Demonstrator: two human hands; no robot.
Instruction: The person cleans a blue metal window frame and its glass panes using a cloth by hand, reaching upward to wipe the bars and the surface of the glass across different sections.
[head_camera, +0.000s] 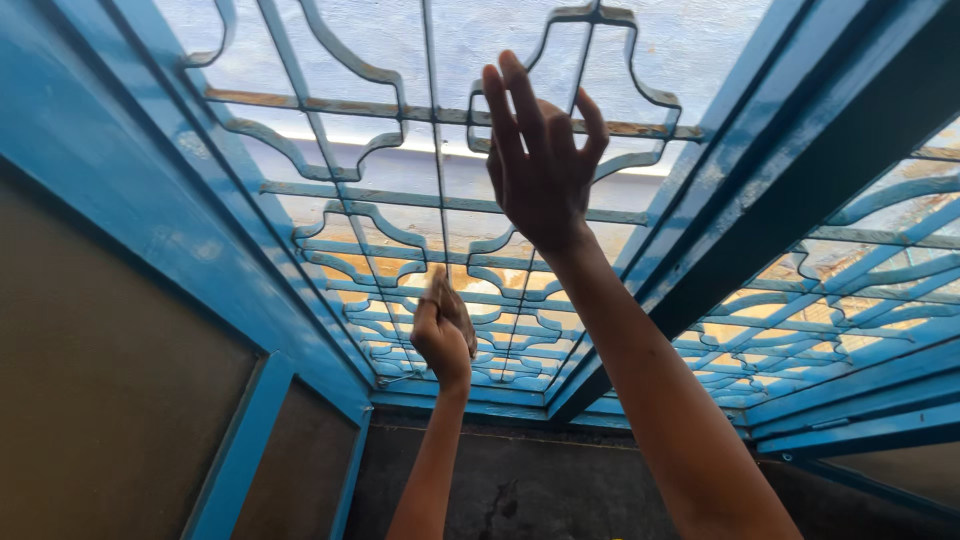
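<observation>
Blue window frame (150, 215) w/ curved metal grille (400, 215) fills upper frame; pale frosted glass (370, 40) behind, dark wall along bottom. Right hand (540, 160), centre top, fingers spread open & raised against the grille; can't tell if touching. Left hand (443, 335), lower centre, curled closed on a small brownish piece (437, 285), blurred, pressed at the grille bars. Second grille panel (850, 300) at right.

I see blue window frame (250, 300) carrying blue scrollwork grille (400, 230) left; second grille panel (850, 290) right, blue post (760, 220) between.
</observation>
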